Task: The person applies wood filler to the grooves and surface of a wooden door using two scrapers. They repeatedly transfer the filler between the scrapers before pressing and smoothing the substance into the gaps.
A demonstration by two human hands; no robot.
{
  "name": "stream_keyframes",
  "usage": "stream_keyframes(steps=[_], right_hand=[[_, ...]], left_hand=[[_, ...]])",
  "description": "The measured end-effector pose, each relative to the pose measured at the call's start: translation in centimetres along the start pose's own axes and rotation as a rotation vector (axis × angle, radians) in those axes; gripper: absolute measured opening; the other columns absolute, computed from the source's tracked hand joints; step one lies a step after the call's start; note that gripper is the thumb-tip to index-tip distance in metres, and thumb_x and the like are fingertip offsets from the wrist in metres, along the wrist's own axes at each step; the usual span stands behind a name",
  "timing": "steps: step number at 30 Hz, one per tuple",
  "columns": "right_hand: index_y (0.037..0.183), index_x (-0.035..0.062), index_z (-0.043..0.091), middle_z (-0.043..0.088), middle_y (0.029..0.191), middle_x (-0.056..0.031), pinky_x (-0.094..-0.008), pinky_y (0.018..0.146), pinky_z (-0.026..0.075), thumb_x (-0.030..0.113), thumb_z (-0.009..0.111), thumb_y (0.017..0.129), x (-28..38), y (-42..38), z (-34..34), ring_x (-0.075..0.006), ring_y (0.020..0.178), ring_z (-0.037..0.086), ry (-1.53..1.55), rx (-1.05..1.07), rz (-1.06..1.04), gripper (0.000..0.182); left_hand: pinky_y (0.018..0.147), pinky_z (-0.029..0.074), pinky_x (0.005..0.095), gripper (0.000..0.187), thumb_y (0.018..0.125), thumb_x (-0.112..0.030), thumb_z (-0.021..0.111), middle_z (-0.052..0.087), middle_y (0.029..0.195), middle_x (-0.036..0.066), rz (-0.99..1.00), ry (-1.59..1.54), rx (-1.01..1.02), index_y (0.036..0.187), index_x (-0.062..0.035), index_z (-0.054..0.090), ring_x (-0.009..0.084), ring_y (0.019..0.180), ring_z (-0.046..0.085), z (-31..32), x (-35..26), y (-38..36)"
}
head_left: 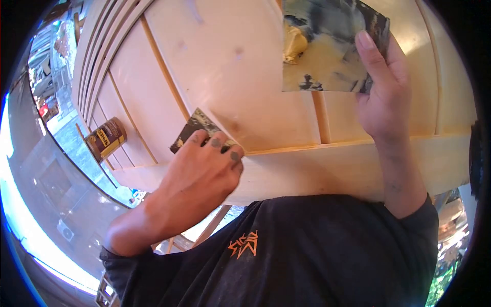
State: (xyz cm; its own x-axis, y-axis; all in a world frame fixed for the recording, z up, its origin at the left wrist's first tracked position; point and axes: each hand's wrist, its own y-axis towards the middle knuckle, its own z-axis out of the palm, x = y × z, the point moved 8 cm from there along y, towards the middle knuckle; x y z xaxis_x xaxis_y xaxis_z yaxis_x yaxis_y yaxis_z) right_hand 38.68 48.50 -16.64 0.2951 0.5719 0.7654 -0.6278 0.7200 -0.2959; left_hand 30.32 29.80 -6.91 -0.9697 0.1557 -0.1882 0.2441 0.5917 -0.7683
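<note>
My left hand (207, 166) is closed on a putty spreader (197, 128), a flat dark rectangular blade smeared with pale filler. Its edge rests against or just over the pale wooden panel (204, 66), close to the bottom rail; exact contact cannot be told. My right hand (386, 84) grips a putty board (327, 56) by its right edge, thumb on top and fingers behind. Grey and tan smears cover this board, and a lump of yellow putty (295, 45) sits near its left side. The board is held above the panel.
A can with a yellow and dark label (106, 139) stands at the panel's left. Grooves divide the wood into planks, with curved mouldings (110, 41) at upper left. The front rail (302, 174) runs near my body. A dark brush-like object (476, 161) is at far right.
</note>
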Motion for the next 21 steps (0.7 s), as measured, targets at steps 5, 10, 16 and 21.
stream_keyframes(steps=[5,10,16,21], right_hand=[[0.121,0.0013,0.054,0.063,0.110,-0.0059,-0.0283,0.085,0.052,0.014,0.050,0.098,-0.3,0.2,0.1,-0.0132,0.099,0.062,0.025,0.020,0.049,0.027],[0.121,0.0008,0.054,0.063,0.112,-0.0064,-0.0285,0.085,0.052,0.013,0.050,0.098,-0.5,-0.1,1.1,-0.0133,0.099,0.062,0.115,0.036,0.079,0.027],[0.119,0.0002,0.052,0.064,0.110,-0.0076,-0.0296,0.086,0.052,0.015,0.051,0.097,-1.2,-0.2,1.9,-0.0147,0.099,0.063,0.303,0.065,0.210,0.026],[0.123,-0.0004,0.048,0.062,0.113,-0.0100,-0.0320,0.088,0.053,0.016,0.048,0.099,-1.4,-0.6,2.7,-0.0168,0.101,0.063,0.374,0.058,0.295,0.029]], left_hand=[[0.089,0.044,0.0380,0.021,0.078,-0.005,0.056,0.062,0.093,0.008,-0.042,0.017,0.127,0.095,-0.0018,0.067,0.0229,0.100,0.057,2.3,2.2,-2.3],[0.093,0.046,0.0397,0.034,0.075,0.007,0.055,0.065,0.107,0.012,-0.223,-0.179,-0.205,0.107,-0.0003,0.066,0.0281,0.107,0.059,-1.9,4.9,-3.3],[0.091,0.050,0.0407,0.048,0.071,0.021,0.052,0.060,0.111,0.020,-0.199,-0.358,-1.082,0.115,0.0028,0.061,0.0353,0.103,0.060,-7.4,2.8,-3.6],[0.096,0.047,0.0475,0.040,0.083,0.018,0.049,0.053,0.117,0.026,-0.126,-0.193,-1.396,0.120,0.0044,0.055,0.0405,0.112,0.055,-3.7,-0.1,0.5]])
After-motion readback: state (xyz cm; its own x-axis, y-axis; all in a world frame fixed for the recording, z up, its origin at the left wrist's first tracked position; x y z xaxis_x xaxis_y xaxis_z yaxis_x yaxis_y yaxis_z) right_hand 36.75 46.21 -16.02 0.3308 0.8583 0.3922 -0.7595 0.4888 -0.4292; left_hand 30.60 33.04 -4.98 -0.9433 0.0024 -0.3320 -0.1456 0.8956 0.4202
